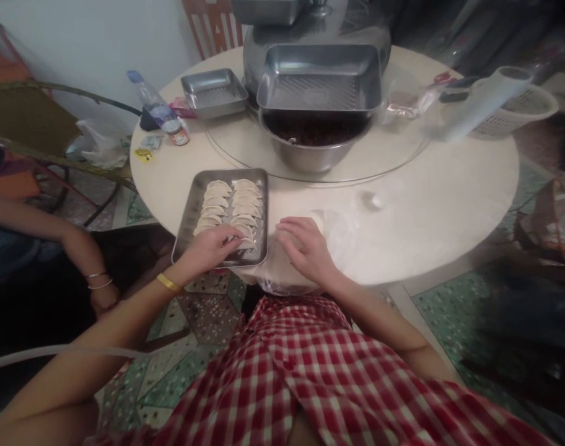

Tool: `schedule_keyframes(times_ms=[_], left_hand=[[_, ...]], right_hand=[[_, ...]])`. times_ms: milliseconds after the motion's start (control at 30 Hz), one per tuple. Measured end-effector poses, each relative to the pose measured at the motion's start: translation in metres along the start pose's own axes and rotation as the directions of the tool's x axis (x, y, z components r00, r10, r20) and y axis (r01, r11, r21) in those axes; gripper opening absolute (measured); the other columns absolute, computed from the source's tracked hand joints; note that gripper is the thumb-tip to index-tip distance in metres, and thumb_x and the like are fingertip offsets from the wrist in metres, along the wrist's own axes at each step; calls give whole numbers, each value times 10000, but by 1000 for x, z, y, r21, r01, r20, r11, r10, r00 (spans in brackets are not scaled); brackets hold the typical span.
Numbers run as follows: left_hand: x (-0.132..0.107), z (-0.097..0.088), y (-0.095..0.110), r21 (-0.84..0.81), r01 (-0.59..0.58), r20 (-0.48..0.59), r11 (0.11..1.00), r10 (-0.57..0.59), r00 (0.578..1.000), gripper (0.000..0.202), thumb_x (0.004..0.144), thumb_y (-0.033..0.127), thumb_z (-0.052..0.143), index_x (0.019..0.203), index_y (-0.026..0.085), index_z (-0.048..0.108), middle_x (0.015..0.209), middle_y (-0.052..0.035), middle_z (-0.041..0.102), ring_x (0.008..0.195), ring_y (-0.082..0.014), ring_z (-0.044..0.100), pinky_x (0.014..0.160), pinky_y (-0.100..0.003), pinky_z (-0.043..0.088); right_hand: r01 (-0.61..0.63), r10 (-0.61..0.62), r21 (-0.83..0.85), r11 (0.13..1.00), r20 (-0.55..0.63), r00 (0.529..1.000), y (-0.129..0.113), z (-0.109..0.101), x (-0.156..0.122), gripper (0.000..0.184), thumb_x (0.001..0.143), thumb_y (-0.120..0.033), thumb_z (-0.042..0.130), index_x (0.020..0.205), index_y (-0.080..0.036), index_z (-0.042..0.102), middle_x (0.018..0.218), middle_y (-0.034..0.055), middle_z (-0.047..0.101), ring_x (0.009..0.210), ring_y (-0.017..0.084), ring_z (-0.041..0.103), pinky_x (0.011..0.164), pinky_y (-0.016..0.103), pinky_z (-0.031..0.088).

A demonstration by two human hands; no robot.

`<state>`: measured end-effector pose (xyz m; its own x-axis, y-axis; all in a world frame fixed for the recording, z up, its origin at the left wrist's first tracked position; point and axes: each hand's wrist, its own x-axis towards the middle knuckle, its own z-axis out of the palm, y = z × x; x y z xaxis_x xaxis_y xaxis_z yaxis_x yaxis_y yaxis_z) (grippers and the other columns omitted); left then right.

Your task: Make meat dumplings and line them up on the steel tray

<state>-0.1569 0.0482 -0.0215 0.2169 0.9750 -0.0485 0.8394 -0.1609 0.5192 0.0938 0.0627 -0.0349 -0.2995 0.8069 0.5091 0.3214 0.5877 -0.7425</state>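
Observation:
My left hand (215,246) reaches over the near side of a metal tray (184,229), its thumb and fingertips closed on a dumpling (248,244) at the near end of the right-hand row. Several pale, crescent-shaped dumplings (245,201) lie in two rows in that tray. Just right of the tray, my right hand (305,248) hovers at the table's near edge with loosely curved fingers apart and nothing visible between them. Behind it, something pale and round (318,222), partly hidden, sits on the floury tabletop. A small white lump (374,200) lies farther right.
A steel bowl (310,155) of dark filling stands on the glass turntable (385,167), an empty-looking deep pan (319,77) over its back. A smaller pan (215,93), bottle (152,102) and jar (176,132) are back left; a basket (519,114) is right. Another person's arm (73,244) is left.

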Motion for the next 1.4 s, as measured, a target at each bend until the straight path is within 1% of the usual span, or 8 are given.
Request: schedule_keyframes(times_ms=[100, 233, 367, 500, 633, 967, 1167, 1400], left_hand=[[0, 0, -1, 47, -37, 6, 998, 37, 999, 353, 867, 456, 503, 986, 200, 716, 992, -74, 726, 920, -219, 641, 859, -325, 466], [-1, -6, -5, 66, -47, 10, 997, 46, 999, 348, 871, 457, 499, 971, 208, 720, 951, -65, 723, 874, -212, 639, 809, -311, 469], [4, -17, -15, 189, 22, -119, 982, 0, 993, 384, 896, 452, 448, 1001, 200, 718, 985, -89, 721, 911, -242, 645, 814, -330, 472], [11, -18, -22, 413, 30, -74, 910, 1, 997, 379, 911, 416, 432, 952, 178, 724, 920, -113, 708, 903, -265, 638, 809, -354, 458], [15, -12, -21, 485, -9, -14, 874, 18, 1000, 385, 914, 399, 427, 884, 166, 732, 860, -127, 699, 876, -280, 632, 750, -366, 437], [16, -7, -18, 367, 12, -49, 930, 7, 999, 332, 872, 370, 482, 829, 169, 742, 837, -123, 711, 860, -298, 631, 720, -370, 390], [20, -7, -11, 475, -15, -25, 880, 30, 999, 339, 899, 319, 453, 792, 145, 724, 845, -139, 700, 877, -299, 630, 707, -380, 373], [2, -11, -10, 436, -14, -90, 900, 59, 994, 305, 921, 368, 480, 931, 188, 726, 896, -97, 704, 926, -287, 626, 680, -369, 345]], right_hand=[[42, -5, -208, 977, 178, 984, -2, 7, 19, 282, 938, -290, 488, 1039, -210, 739, 1014, 101, 708, 966, 251, 551, 878, 427, 450], [127, 90, -460, 879, 420, 903, -9, 23, 50, 318, 957, -305, 458, 952, -180, 751, 942, 124, 686, 963, 271, 503, 812, 404, 378], [212, 157, -548, 809, 549, 821, -14, 42, 69, 331, 939, -330, 485, 890, -141, 752, 960, 152, 700, 997, 292, 515, 814, 405, 358], [226, 188, -592, 774, 555, 810, -15, 57, 69, 352, 922, -344, 497, 895, -107, 755, 961, 177, 715, 1013, 313, 539, 820, 426, 364], [262, 171, -594, 761, 572, 802, -12, 66, 65, 292, 895, -274, 508, 869, -122, 756, 939, 177, 718, 1006, 310, 551, 805, 426, 364], [287, 173, -612, 737, 582, 795, -9, 64, 72, 249, 884, -194, 512, 872, -107, 745, 950, 180, 713, 1023, 299, 533, 821, 413, 347], [287, 180, -608, 740, 590, 787, -7, 67, 70, 268, 883, -166, 475, 859, -114, 736, 951, 170, 711, 1013, 296, 527, 807, 415, 327], [292, 127, -583, 758, 570, 812, -19, 53, 65, 277, 928, -246, 461, 904, -144, 717, 965, 145, 703, 1011, 296, 513, 788, 401, 303]])
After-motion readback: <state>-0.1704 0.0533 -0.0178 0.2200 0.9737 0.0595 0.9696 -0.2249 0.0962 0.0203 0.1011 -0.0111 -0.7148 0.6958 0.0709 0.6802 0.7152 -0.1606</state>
